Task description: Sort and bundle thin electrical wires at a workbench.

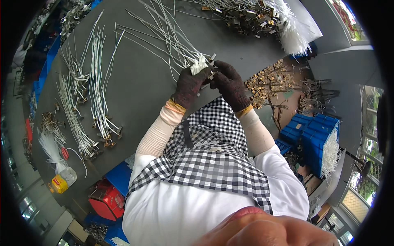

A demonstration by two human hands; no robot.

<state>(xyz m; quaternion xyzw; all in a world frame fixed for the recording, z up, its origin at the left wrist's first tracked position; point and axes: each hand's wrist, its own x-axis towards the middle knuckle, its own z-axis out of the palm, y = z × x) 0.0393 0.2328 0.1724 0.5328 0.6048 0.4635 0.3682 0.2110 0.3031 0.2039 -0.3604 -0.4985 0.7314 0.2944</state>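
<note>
Both my hands wear dark brown knitted gloves with yellow cuffs and meet above the grey table (139, 82). My left hand (188, 85) is closed around a bunch of white wires (179, 40), whose long ends fan out over the table to the far left. A white bunched part (199, 64) of it sticks up out of the fist, with small metal pieces beside it. Close against it, my right hand (230, 84) has its fingers bent in a pinch at a small metal end piece (211, 75). The fingertips partly cover what they grip.
Bundles of white wires (97, 82) with metal ends lie at left. A heap of metal-ended wires (250, 18) is at the far right. Brass-coloured parts (269, 82) spread beside my right hand. Blue crates (314, 139) stand at right; a cut plastic bottle (65, 180) lies near left.
</note>
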